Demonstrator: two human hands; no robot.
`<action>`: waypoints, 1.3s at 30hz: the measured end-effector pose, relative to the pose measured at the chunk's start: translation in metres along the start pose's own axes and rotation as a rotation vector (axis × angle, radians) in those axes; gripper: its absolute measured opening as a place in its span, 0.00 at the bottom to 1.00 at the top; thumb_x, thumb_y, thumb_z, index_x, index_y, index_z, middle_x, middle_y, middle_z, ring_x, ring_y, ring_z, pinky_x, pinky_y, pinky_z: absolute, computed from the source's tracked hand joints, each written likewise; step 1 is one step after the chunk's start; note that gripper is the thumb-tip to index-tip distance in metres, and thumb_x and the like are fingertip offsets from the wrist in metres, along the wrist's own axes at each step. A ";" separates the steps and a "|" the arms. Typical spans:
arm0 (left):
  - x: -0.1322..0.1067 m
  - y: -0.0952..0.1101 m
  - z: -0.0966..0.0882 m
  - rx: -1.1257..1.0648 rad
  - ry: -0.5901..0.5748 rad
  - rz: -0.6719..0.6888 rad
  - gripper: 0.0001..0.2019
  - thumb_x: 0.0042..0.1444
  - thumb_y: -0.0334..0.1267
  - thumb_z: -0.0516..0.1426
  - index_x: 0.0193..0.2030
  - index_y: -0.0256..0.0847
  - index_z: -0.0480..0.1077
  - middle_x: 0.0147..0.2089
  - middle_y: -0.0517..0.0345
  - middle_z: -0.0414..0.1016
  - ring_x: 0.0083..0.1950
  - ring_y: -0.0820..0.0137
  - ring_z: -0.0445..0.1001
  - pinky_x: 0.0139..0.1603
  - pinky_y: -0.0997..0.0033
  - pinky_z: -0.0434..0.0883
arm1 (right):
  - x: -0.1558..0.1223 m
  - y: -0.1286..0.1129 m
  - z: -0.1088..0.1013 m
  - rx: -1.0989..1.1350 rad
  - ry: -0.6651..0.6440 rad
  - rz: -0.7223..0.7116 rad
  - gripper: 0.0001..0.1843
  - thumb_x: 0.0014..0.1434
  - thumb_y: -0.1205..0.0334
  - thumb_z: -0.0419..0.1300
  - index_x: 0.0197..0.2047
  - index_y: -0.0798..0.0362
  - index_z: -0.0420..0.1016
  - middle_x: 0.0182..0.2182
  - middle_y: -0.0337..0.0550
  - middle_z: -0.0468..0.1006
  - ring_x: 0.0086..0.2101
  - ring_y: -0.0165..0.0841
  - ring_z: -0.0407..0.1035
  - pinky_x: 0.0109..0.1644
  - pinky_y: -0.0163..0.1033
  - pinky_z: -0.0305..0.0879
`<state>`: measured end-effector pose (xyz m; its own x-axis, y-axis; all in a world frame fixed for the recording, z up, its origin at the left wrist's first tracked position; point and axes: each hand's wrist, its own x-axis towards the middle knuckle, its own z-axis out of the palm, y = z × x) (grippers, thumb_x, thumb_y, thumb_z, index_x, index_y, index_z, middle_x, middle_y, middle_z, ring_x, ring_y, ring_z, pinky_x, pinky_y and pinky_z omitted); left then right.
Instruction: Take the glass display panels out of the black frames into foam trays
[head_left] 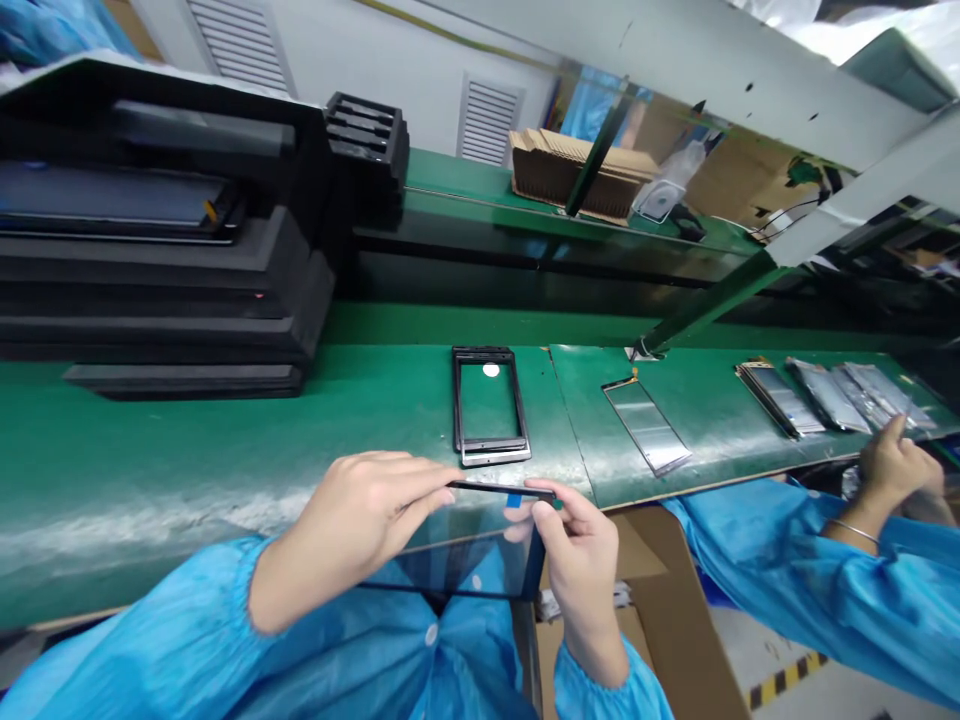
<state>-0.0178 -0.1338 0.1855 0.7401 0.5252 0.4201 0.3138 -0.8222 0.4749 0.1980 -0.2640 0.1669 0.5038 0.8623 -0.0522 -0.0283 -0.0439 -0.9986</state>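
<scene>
Between my hands, over my lap at the bench's front edge, I hold a dark-edged clear glass panel (472,550) with a small blue tab near its upper right. My left hand (375,520) pinches its upper edge near the left, thumb below and fingers above. At the upper right corner, my right hand (574,540) grips it between thumb and fingers. Just beyond my hands lie stacked black rectangular frames (523,405), with a white round sticker inside the opening. Farther right, a thin clear panel (646,425) with an orange flex tab rests on the green bench (375,420).
Stacked black foam trays (277,290) holding panels stand at left. A co-worker's hand (900,465) reaches toward wrapped panels (829,395) at right. A green post (705,300) rises behind the bench. An open cardboard box (667,610) stands below its front edge.
</scene>
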 end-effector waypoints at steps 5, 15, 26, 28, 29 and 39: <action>-0.002 0.004 -0.001 -0.021 -0.105 -0.147 0.15 0.74 0.44 0.55 0.51 0.50 0.85 0.43 0.59 0.90 0.39 0.60 0.87 0.37 0.66 0.77 | 0.004 0.000 -0.001 0.029 -0.021 0.062 0.16 0.64 0.48 0.70 0.45 0.52 0.86 0.26 0.47 0.89 0.24 0.41 0.84 0.30 0.38 0.82; 0.003 0.008 0.007 -0.373 -0.280 -0.300 0.20 0.74 0.44 0.54 0.68 0.55 0.76 0.56 0.57 0.87 0.48 0.58 0.87 0.51 0.64 0.78 | 0.012 -0.001 0.008 -0.086 -0.240 -0.007 0.18 0.67 0.50 0.68 0.57 0.46 0.86 0.32 0.41 0.90 0.31 0.38 0.85 0.41 0.41 0.82; -0.014 0.019 0.020 -1.142 -0.135 -0.856 0.28 0.70 0.55 0.59 0.69 0.39 0.71 0.55 0.37 0.86 0.43 0.59 0.88 0.38 0.68 0.82 | 0.022 0.022 0.004 0.164 -0.108 0.172 0.26 0.68 0.39 0.62 0.40 0.54 0.88 0.29 0.50 0.89 0.28 0.45 0.85 0.37 0.46 0.82; -0.014 0.023 0.023 -1.171 -0.119 -0.862 0.28 0.70 0.55 0.59 0.69 0.39 0.71 0.55 0.37 0.86 0.43 0.59 0.88 0.39 0.69 0.82 | 0.021 0.023 0.006 0.184 -0.085 0.159 0.26 0.69 0.39 0.62 0.37 0.55 0.87 0.29 0.50 0.89 0.26 0.43 0.84 0.34 0.43 0.80; -0.013 0.024 0.024 -1.181 -0.116 -0.863 0.28 0.70 0.55 0.59 0.69 0.39 0.71 0.55 0.37 0.86 0.43 0.59 0.88 0.39 0.69 0.82 | 0.021 0.023 0.006 0.186 -0.081 0.149 0.26 0.70 0.40 0.61 0.36 0.55 0.86 0.29 0.50 0.89 0.26 0.42 0.84 0.33 0.42 0.80; -0.010 0.016 0.016 -0.880 -0.137 -0.685 0.31 0.69 0.48 0.61 0.76 0.51 0.65 0.70 0.44 0.76 0.60 0.52 0.83 0.49 0.64 0.83 | 0.021 0.002 0.011 0.028 -0.173 0.034 0.22 0.70 0.43 0.62 0.37 0.51 0.86 0.26 0.44 0.88 0.24 0.36 0.82 0.32 0.38 0.79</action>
<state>-0.0102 -0.1554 0.1761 0.6490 0.7334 -0.2023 0.1905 0.1009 0.9765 0.1991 -0.2403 0.1635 0.3463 0.9345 -0.0822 -0.0681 -0.0623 -0.9957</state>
